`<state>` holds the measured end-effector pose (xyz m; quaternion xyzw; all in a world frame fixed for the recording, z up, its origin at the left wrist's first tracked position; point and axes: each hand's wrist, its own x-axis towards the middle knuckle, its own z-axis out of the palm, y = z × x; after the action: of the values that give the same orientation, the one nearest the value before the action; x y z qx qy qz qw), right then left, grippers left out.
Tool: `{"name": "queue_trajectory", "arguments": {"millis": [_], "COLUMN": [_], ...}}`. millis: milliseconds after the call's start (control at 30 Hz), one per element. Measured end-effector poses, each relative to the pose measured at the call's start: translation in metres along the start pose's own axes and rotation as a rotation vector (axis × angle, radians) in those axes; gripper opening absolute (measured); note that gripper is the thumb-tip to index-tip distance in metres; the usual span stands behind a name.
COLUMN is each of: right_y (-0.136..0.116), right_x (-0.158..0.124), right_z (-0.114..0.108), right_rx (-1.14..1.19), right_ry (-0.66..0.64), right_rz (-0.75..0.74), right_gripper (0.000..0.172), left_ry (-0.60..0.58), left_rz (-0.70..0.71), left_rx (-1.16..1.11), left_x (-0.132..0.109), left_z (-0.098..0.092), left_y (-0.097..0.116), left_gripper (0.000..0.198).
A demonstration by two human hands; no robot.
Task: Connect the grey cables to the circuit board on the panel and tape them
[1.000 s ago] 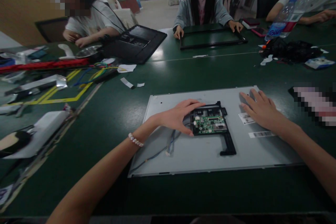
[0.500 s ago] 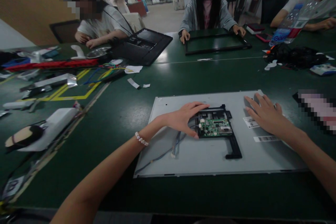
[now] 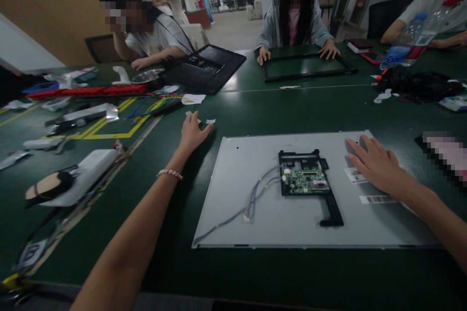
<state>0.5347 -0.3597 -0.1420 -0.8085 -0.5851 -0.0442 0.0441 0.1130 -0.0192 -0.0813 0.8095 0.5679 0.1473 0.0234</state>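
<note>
A grey metal panel lies flat on the green table. On its middle sits a black plastic bracket holding a green circuit board. Thin grey cables run from the board to the panel's lower left corner. My right hand rests on the panel's upper right part, fingers spread, beside two white labels. Beyond the panel's upper left corner, my left hand is over the table near small white paper strips. Its fingers are apart, and nothing shows in them.
Across the table a person's hands rest on a black frame. Another person sits by a black panel at the back left. Bottles and a black bag stand right. Tools and a white box lie left.
My left hand has left the bracket and circuit board and moved up and left, off the panel to the paper strips. My right hand stays on the panel. The view has shifted slightly.
</note>
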Motion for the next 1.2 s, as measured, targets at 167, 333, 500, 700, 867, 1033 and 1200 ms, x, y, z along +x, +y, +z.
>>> {"name": "queue_trajectory", "arguments": {"millis": [167, 333, 500, 700, 867, 1033, 1200], "right_y": [-0.002, -0.002, -0.004, -0.008, -0.005, -0.002, -0.003], "right_x": [-0.001, -0.002, -0.002, -0.004, -0.004, -0.003, -0.004], "right_z": [-0.002, -0.002, -0.001, -0.005, -0.002, 0.000, -0.001], "right_rx": [-0.025, -0.016, -0.009, -0.019, -0.048, -0.056, -0.061], "right_ry": [-0.005, -0.006, 0.009, 0.013, 0.004, 0.005, -0.006], "right_rz": [-0.010, -0.006, -0.007, -0.013, -0.023, -0.037, -0.041], "right_gripper": [0.059, 0.060, 0.059, 0.062, 0.062, 0.058, 0.058], "left_ry": [-0.059, -0.027, 0.102, 0.167, 0.112, 0.138, 0.120], "left_rz": [0.020, -0.042, -0.051, -0.052, -0.110, -0.094, -0.050], "left_rx": [0.103, 0.195, 0.192, 0.141, 0.139, 0.174, 0.223], "left_x": [0.000, -0.003, 0.000, 0.019, 0.022, 0.020, 0.021], "left_z": [0.012, 0.009, 0.011, 0.021, 0.023, 0.017, 0.011], "left_y": [-0.007, 0.009, 0.012, 0.009, 0.006, 0.001, -0.007], "left_gripper": [0.071, 0.061, 0.056, 0.065, 0.058, 0.045, 0.034]}}
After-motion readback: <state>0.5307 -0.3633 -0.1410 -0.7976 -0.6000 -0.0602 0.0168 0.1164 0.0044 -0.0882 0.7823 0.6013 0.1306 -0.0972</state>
